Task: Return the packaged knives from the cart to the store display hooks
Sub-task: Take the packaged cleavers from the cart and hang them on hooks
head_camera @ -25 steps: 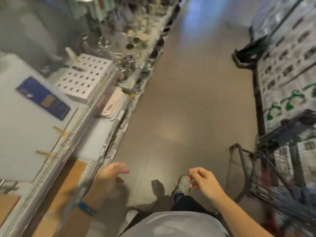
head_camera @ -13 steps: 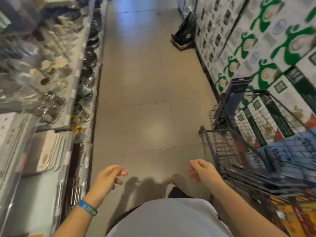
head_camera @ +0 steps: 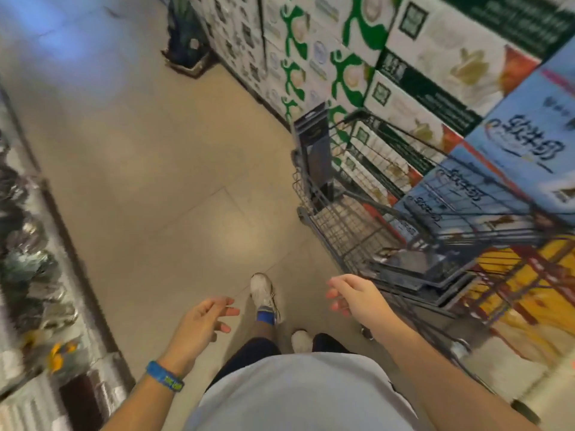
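The fingers (head_camera: 229,312) of the left hand (head_camera: 199,325) are loosely curled and hold nothing. Those of the right hand (head_camera: 357,298) hang just as slack and empty.

The likeliest knife pack (head_camera: 314,147) is a tall dark card that stands upright against the far end of the cart (head_camera: 339,225). Its long axis runs up and down, with the hanging tab at the top. The view is smeared, so I cannot be sure it is a knife pack. The flat dark shapes low in the near end of the cart may be more of the same.

The pack lies ahead and to the right of both hands. The right hand is the nearer one, close beside the cart's near corner but apart from it. The left hand, with a blue wristband (head_camera: 165,376), is further from the cart, towards the aisle.

Printed boxes (head_camera: 435,51) are stacked behind the cart. Across the bare floor (head_camera: 140,150), the shelves (head_camera: 34,275) on the left are a blur, and no hooks can be made out there.

My judgement is that the coming move is a reach forward and right into the cart, best led by the right hand. It would take the pack near its top edge.
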Demonstrator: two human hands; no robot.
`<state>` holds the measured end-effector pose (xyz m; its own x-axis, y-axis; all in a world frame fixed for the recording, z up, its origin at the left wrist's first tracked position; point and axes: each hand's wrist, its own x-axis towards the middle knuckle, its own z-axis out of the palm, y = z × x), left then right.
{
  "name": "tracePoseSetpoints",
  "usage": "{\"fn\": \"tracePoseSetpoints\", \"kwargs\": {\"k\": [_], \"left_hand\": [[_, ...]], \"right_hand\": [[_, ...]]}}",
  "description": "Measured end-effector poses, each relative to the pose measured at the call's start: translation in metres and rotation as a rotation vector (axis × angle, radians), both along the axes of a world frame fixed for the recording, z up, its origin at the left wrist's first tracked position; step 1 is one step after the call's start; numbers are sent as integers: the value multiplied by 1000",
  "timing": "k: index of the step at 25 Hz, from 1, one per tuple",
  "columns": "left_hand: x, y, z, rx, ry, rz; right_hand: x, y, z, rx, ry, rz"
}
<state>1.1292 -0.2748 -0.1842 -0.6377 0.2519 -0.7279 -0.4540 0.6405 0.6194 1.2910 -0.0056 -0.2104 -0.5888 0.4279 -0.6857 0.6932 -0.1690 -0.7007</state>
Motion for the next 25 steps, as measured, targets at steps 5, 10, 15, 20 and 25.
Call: {"fn": "tracePoseSetpoints", "kwargs": {"k": [5,10,15,20,25], "left_hand": [[-87,75,-20,30,-29,-203],[-169,137,-30,-16,-44,-418],[-160,242,-33,45,-32,-810],[-127,307,-35,20,-22,-1042],[-121,336,-31,-64,49,-1107]], "right_hand": [[-43,20,-2,12,-7,-165],[-80,35,9,17,-41,-370],[-62,38,13,43,-61,-588],[-27,62,3,62,-105,-874],[38,137,-16,354,-523,-661]]}}
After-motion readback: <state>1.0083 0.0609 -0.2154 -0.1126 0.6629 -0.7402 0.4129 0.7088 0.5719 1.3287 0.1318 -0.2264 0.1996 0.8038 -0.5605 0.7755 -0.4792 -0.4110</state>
